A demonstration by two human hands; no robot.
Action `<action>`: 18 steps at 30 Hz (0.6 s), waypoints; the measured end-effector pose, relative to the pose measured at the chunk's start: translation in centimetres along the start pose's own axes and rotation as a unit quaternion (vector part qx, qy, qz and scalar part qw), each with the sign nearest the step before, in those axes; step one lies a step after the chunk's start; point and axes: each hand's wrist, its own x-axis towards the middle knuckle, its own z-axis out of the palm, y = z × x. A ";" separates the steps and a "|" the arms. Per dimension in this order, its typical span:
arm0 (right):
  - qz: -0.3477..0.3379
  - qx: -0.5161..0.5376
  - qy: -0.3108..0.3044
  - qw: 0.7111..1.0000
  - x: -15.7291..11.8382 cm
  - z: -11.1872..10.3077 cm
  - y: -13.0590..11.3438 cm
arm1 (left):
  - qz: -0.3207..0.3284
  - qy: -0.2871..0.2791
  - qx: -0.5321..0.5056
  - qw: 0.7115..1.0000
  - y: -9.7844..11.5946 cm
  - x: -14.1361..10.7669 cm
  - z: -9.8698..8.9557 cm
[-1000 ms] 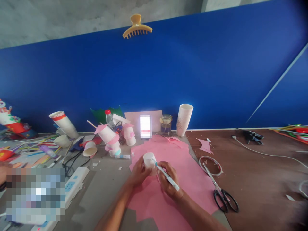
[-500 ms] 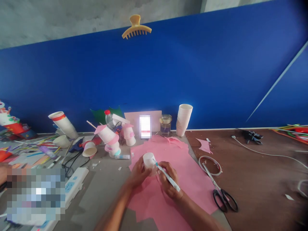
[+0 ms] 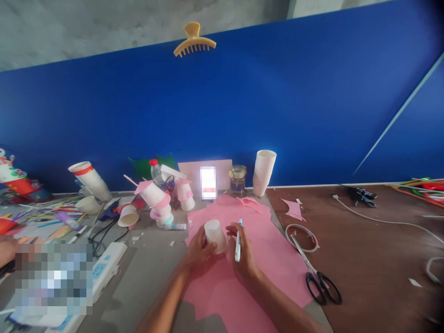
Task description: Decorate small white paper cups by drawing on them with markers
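My left hand [image 3: 201, 247] grips a white paper cup [image 3: 214, 233], which is bottom up and slightly tilted over the pink paper [image 3: 263, 259]. Close on its right, my right hand [image 3: 244, 249] holds a white marker [image 3: 237, 245] between the fingers, its blue end pointing away from me. The marker and the cup are apart. No mark on the cup can be made out from here.
Scissors [image 3: 322, 286] and a tape roll [image 3: 301, 238] lie right of the paper. Behind stand a cup stack [image 3: 264, 173], a glass jar [image 3: 237, 180] and a blurred-out screen [image 3: 208, 182]. Pink-trimmed cups [image 3: 152, 194] and a power strip [image 3: 104, 268] are leftward; another person's hand [image 3: 7, 249] shows far left.
My right hand has drawn the marker off the cup's side and turned it, so its blue end now points away. The left hand still holds the cup.
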 end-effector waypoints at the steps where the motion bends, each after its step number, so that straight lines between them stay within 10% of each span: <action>1: 0.000 0.005 -0.012 1.000 -0.1 0.1 0.2 | -0.007 0.008 -0.001 1.000 -0.1 0.0 0.0; 12: -0.010 0.008 -0.039 0.999 0.3 -0.6 -1.9 | -0.039 0.084 -0.046 0.995 -1.8 0.3 -0.3; 18: -0.030 -0.004 -0.029 0.999 0.2 -0.5 -1.9 | 0.002 0.013 -0.048 0.999 -0.2 0.2 0.1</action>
